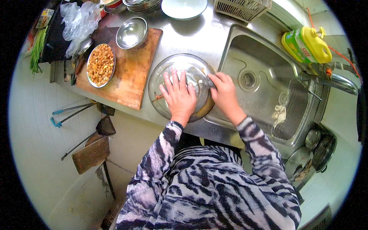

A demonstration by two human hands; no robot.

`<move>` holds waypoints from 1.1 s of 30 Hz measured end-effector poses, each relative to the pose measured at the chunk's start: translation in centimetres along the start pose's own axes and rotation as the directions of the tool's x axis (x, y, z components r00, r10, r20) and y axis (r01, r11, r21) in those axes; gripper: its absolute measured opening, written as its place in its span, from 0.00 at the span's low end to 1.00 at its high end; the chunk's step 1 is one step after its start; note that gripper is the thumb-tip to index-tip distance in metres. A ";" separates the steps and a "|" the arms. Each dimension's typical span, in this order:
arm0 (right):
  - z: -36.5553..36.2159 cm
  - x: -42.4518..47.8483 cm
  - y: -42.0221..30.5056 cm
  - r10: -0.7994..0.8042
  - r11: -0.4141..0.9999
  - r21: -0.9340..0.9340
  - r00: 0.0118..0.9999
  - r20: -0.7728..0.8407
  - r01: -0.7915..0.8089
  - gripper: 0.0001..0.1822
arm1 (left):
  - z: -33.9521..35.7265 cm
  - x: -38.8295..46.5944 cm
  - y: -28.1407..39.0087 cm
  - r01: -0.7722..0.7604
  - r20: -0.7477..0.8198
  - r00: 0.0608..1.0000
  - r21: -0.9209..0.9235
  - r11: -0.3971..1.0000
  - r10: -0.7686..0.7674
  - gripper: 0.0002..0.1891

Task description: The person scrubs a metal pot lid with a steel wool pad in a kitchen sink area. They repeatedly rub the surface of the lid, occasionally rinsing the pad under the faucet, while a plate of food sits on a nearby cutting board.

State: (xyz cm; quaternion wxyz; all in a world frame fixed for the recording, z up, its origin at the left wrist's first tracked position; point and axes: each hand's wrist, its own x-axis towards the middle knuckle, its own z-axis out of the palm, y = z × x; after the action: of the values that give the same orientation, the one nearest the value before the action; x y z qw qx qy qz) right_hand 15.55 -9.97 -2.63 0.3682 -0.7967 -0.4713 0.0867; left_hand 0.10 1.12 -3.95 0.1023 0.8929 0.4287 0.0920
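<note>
A round glass pot lid with brown stains lies on the steel counter, beside the sink's left edge. My left hand rests flat on its middle, fingers spread, gripping nothing. At the lid's right side, my right hand pinches a dark grey scrubber, which looks like steel wool, against the glass. What lies under my left palm is hidden. Left of the lid, a wooden cutting board carries a bowl of brown, nut-like pieces and a steel bowl.
The steel sink holds a crumpled pale cloth. A faucet and a yellow detergent jug stand at its right. Along the back are a white bowl and a plastic basket. Plastic bags lie back left.
</note>
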 end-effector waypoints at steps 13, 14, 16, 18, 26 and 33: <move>-1.8 0.7 -2.0 0.021 0.998 -0.059 0.998 0.051 -0.018 0.29 | -0.2 0.3 -0.4 -0.008 -0.035 0.999 -0.014 1.000 0.007 0.32; -1.6 0.7 -2.6 0.040 0.997 -0.062 0.999 0.037 -0.037 0.28 | -0.2 0.2 -0.5 -0.006 -0.029 1.000 -0.014 1.000 0.006 0.32; -0.4 0.7 -1.7 0.028 0.999 -0.017 1.000 0.008 -0.028 0.26 | -0.3 0.2 -0.4 -0.017 -0.019 1.000 -0.018 1.000 0.017 0.32; 0.5 0.5 -1.2 0.023 1.000 0.014 1.000 0.000 -0.023 0.24 | -0.6 0.1 -0.4 -0.019 -0.013 1.000 -0.022 1.000 0.019 0.33; 0.5 -0.7 -2.4 -0.086 0.995 0.057 0.994 0.067 0.083 0.20 | -0.8 -1.8 -3.3 -0.104 0.020 0.994 -0.100 0.990 0.106 0.33; 2.1 0.0 -2.7 -0.127 0.992 0.009 0.986 0.105 0.127 0.15 | 0.2 -1.8 -4.0 -0.099 -0.050 0.994 -0.129 0.987 0.093 0.33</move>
State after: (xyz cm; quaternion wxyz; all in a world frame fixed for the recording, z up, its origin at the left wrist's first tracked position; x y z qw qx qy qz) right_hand 12.66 -8.14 -2.36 0.3485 -0.7590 -0.5399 0.1052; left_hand -3.94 2.12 -5.30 0.1467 0.9017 0.3804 0.1441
